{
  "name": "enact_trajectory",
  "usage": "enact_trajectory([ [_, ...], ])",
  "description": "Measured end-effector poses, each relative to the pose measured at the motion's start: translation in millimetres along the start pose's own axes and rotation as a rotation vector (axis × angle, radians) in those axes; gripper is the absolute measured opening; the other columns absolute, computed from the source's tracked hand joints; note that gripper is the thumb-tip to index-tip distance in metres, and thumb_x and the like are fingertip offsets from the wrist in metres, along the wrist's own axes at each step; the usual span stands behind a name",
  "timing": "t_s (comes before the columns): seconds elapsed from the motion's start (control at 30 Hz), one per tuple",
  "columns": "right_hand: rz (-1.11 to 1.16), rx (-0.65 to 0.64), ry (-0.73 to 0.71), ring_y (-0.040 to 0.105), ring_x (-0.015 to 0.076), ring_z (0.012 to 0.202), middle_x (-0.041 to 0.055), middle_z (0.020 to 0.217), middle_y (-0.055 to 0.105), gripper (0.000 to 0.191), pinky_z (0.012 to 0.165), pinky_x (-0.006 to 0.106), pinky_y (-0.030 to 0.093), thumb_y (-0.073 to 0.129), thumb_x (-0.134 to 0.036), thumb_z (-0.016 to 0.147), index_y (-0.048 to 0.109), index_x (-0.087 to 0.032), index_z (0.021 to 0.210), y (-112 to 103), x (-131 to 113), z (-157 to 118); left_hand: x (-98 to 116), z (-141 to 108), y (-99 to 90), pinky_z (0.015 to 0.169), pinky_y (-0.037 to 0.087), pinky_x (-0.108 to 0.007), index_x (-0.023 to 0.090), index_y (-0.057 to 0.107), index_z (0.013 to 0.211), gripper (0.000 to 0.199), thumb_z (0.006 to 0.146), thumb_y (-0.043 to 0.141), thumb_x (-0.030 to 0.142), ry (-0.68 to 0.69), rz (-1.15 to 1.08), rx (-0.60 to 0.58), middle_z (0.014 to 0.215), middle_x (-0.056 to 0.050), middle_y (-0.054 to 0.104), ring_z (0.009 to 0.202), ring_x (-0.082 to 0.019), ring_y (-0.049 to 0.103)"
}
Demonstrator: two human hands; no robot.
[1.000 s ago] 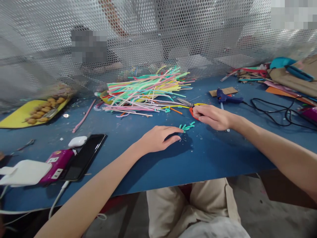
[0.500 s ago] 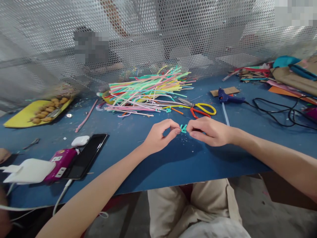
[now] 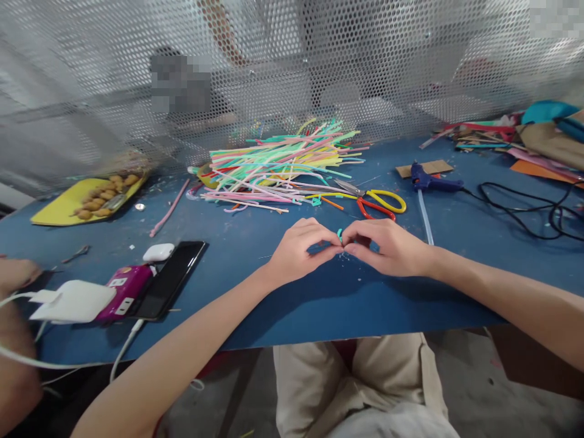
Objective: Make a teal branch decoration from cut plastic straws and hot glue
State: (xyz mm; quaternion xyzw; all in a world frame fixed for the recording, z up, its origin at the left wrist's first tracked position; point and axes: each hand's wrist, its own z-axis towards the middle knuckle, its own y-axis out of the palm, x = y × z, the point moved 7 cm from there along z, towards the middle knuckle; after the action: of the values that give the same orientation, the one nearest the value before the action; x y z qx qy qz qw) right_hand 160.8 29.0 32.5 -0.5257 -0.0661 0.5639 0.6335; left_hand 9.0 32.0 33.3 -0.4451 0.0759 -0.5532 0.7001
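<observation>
Over the table's middle, both hands meet at a small bent piece of teal pipe cleaner. My left hand pinches it between thumb and fingertips. From the other side my right hand also closes on it, fingertips touching those of the left. Most of the teal piece is hidden behind the fingers. Scissors with one yellow and one red handle lie just beyond the right hand. Behind them is a large pile of pastel pipe cleaners.
A blue glue gun with a black cord lies at right, by cardboard scraps. On the left are a phone, a purple power block, a white charger and yellow paper holding food. Another person's arm rests at far left.
My hands have come together, fingertips now touching and covering most of the teal piece that showed between them. The view has shifted slightly left, and more of the other person's arm shows.
</observation>
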Motion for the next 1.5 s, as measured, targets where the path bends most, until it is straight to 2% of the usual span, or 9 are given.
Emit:
enact_trajectory([
  [0.17,0.045,0.007,0.012,0.063,0.0144,0.074,0.0047,0.096,0.076,0.014,0.071,0.029,0.05,0.059,-0.03,0.1,0.069,-0.02,0.104,1.7,1.5,-0.3,2.8,-3.9,-3.2,0.078,0.043,-0.031,0.023,0.067,0.095,0.014,0.099,0.065,0.036,0.111,0.154,0.026,0.09,0.001,0.078,0.077,-0.013,0.066],
  [0.3,0.042,-0.011,-0.024,0.067,0.0155,0.08,0.0041,0.093,0.076,0.016,0.075,0.029,0.051,0.059,-0.029,0.101,0.071,-0.02,0.103,1.1,3.7,-0.7,7.1,-5.4,-6.7,0.079,0.042,-0.031,0.026,0.067,0.099,0.01,0.097,0.069,0.035,0.231,0.227,0.074,0.092,0.004,0.078,0.076,-0.012,0.066],
  [0.37,0.001,-0.013,-0.096,0.067,0.0157,0.08,0.0037,0.091,0.077,0.014,0.076,0.029,0.05,0.06,-0.028,0.101,0.071,-0.02,0.103,-0.4,2.0,-0.7,7.6,-5.3,-6.6,0.08,0.041,-0.031,0.027,0.066,0.101,0.011,0.096,0.069,0.036,0.252,0.256,0.062,0.093,0.005,0.079,0.074,-0.011,0.065],
  [0.53,-0.181,-0.041,-0.389,0.064,0.0165,0.074,0.0046,0.088,0.076,0.012,0.072,0.032,0.046,0.057,-0.022,0.101,0.069,-0.02,0.103,-0.5,-12.2,-2.7,13.8,-6.0,-3.8,0.082,0.039,-0.032,0.029,0.069,0.103,0.011,0.1,0.064,0.038,0.279,0.319,-0.034,0.095,0.006,0.079,0.076,-0.009,0.065],
  [0.6,-0.2,-0.07,-0.438,0.064,0.0162,0.073,0.0047,0.087,0.076,0.014,0.07,0.032,0.044,0.054,-0.02,0.102,0.067,-0.02,0.103,1.2,-15.7,-3.3,17.3,-7.1,-3.5,0.082,0.039,-0.032,0.029,0.07,0.101,0.012,0.102,0.061,0.037,0.29,0.314,-0.052,0.096,0.006,0.079,0.076,-0.008,0.064],
  [0.8,-0.158,-0.143,-0.45,0.066,0.0162,0.077,0.0048,0.088,0.074,0.011,0.07,0.033,0.044,0.054,-0.02,0.102,0.064,-0.02,0.107,4.7,-20.7,-7.0,19.5,-10.3,-3.7,0.082,0.04,-0.032,0.03,0.068,0.104,0.014,0.098,0.066,0.042,0.313,0.292,-0.032,0.097,0.006,0.079,0.076,-0.009,0.065],
  [1.0,-0.214,-0.122,-0.451,0.061,0.0156,0.071,0.003,0.081,0.071,0.01,0.069,0.033,0.042,0.053,-0.021,0.101,0.063,-0.021,0.099,2.9,-26.7,-7.9,24.9,-11.4,-5.7,0.082,0.04,-0.033,0.029,0.066,0.105,0.02,0.093,0.072,0.044,0.373,0.334,0.033,0.097,0.006,0.08,0.074,-0.011,0.065],
  [1.2,-0.264,-0.1,-0.459,0.058,0.0143,0.067,0.001,0.075,0.067,0.015,0.067,0.032,0.041,0.05,-0.021,0.102,0.062,-0.022,0.094,1.8,-30.5,-6.3,22.4,-11.1,-1.0,0.082,0.038,-0.034,0.03,0.069,0.101,0.018,0.096,0.067,0.048,0.351,0.411,0.009,0.095,0.006,0.079,0.074,-0.011,0.064],
  [1.5,-0.257,-0.016,-0.441,0.059,0.0136,0.067,-0.0006,0.079,0.072,0.008,0.069,0.031,0.042,0.058,-0.017,0.098,0.065,-0.021,0.094,-10.6,-17.2,-9.0,27.5,-8.2,-2.9,0.079,0.037,-0.033,0.027,0.066,0.101,0.022,0.093,0.072,0.047,0.419,0.449,0.079,0.093,0.007,0.08,0.071,-0.009,0.064],
])
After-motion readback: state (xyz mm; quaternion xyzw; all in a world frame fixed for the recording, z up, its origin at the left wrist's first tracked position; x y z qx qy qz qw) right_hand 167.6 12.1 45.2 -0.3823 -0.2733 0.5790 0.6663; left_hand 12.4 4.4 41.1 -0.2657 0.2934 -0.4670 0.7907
